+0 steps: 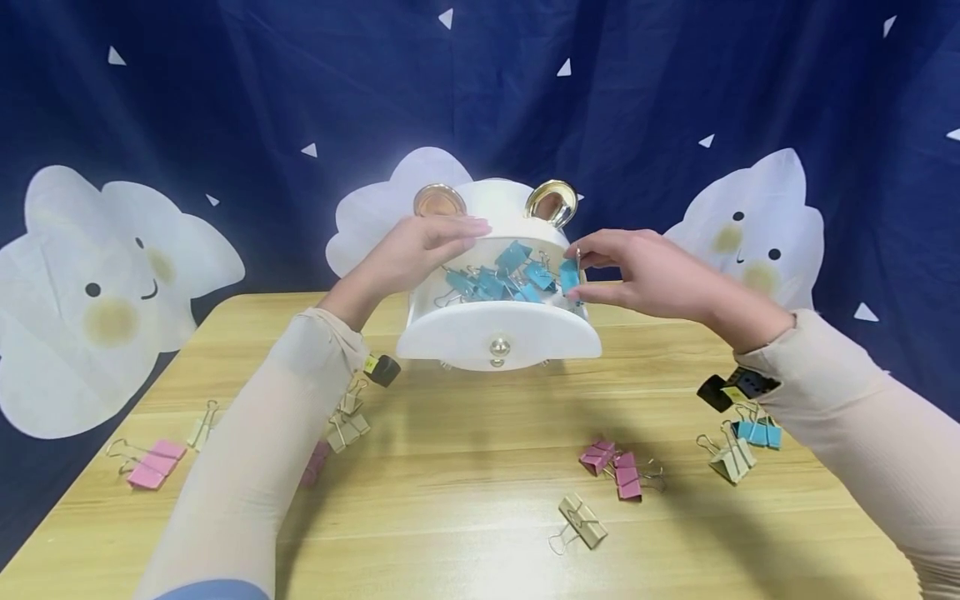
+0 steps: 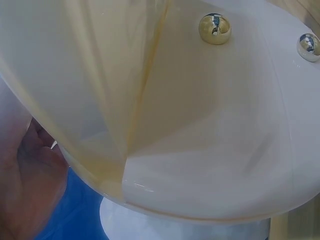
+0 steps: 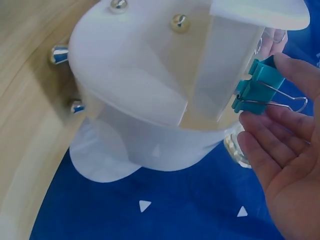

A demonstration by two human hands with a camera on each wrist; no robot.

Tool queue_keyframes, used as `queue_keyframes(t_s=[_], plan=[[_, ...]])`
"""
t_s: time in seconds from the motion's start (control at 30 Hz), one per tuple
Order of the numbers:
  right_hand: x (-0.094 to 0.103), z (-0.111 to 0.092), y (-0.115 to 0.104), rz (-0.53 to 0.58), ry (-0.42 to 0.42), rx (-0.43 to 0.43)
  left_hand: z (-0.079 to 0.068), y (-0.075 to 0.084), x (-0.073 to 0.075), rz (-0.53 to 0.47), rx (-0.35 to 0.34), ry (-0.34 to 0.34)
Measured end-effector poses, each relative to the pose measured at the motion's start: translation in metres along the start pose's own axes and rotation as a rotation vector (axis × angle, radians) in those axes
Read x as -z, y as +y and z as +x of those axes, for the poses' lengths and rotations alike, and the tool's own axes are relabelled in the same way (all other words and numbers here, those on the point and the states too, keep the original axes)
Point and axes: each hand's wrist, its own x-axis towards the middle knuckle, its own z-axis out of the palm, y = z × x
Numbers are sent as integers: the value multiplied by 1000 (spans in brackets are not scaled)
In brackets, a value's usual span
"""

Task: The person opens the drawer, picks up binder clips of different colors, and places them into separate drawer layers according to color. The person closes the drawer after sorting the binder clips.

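Observation:
A white bear-shaped box (image 1: 498,207) with gold ears stands on the table, its front drawer (image 1: 450,337) pulled out. Several blue binder clips (image 1: 491,285) lie inside the drawer. My left hand (image 1: 412,252) rests along the upper left of the box, fingers stretched across its front edge; in the left wrist view the drawer's wall partly covers that hand (image 2: 32,185). At the drawer's right side, my right hand (image 1: 652,273) pinches one blue binder clip (image 3: 262,82) between thumb and fingers. Its wire handles point back toward the palm in the right wrist view.
Pink binder clips (image 1: 628,477) and a beige clip (image 1: 583,521) lie on the wooden table (image 1: 465,467) in front. Farther right are another beige clip (image 1: 732,460) and a blue one (image 1: 759,433). More pink and beige clips lie around my left forearm. A dark blue curtain (image 1: 450,92) hangs behind.

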Motion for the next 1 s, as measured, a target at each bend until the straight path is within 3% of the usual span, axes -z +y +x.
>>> queue_keyframes(t_s=[0.33,0.43,0.67,1.0], plan=[[-10,16,-2,-158,-26,68,0,1,-1,-8,0,-5],[-12,20,-3,-164,-20,92,0,1,-1,-8,-6,-6],[-17,31,-8,-107,-60,48,-2,-1,0,-4,-8,-11],[-13,25,-9,-198,-65,78,-1,-3,-2,-9,-20,3]])
